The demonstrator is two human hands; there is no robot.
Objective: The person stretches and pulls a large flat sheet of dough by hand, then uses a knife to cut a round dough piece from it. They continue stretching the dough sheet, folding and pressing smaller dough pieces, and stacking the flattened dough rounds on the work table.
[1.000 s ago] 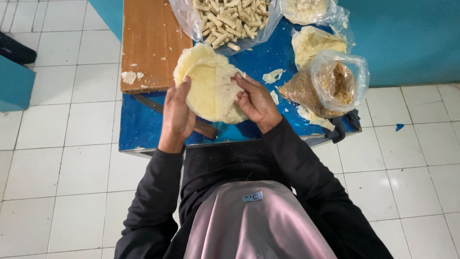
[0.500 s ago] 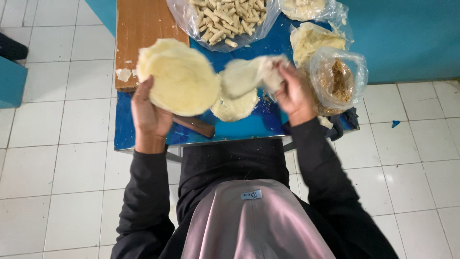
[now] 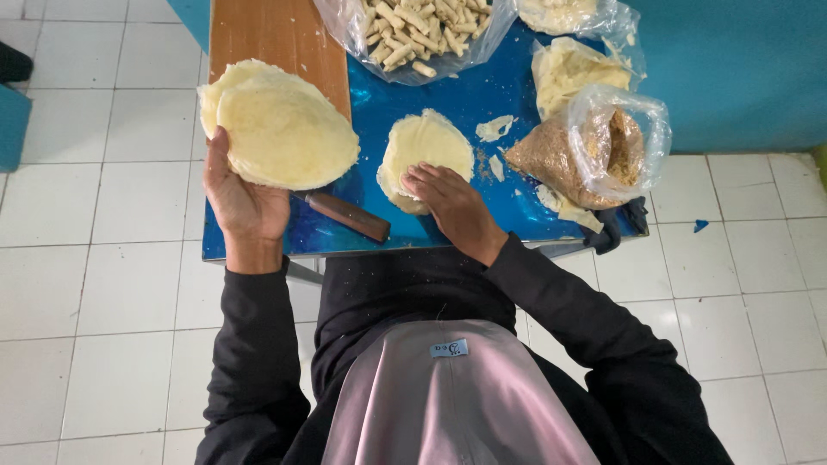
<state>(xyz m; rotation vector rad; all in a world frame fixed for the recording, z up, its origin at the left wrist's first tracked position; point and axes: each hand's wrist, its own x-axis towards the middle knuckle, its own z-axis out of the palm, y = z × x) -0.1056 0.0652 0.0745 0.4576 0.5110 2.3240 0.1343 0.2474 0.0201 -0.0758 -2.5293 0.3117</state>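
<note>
Head view shows the left hand point(image 3: 245, 202) at the left of the frame, and it now holds a stack of round pale wrappers point(image 3: 280, 125) lifted above the counter point(image 3: 448, 95), over the edge of the wooden board point(image 3: 280, 34). Half a second ago this stack was also in the left hand, but the right hand point(image 3: 452, 207) then carried one single sheet in the air near the centre-right. Now that single wrapper point(image 3: 422, 151) lies flat on the blue counter in the centre of the frame, and the right hand presses on its lower edge. Fingers of the left hand are clamped under the stack, with the thumb at its side; fingers of the right hand are close together and flat, holding nothing. One sheet is therefore separated from the stack and spread out. A knife with a brown handle point(image 3: 349, 215) lies between the two hands. At the upper centre an open bag of short rolled sticks point(image 3: 422, 26) stands, and at the right a clear bag of brown crumbs point(image 3: 594, 151)
</note>
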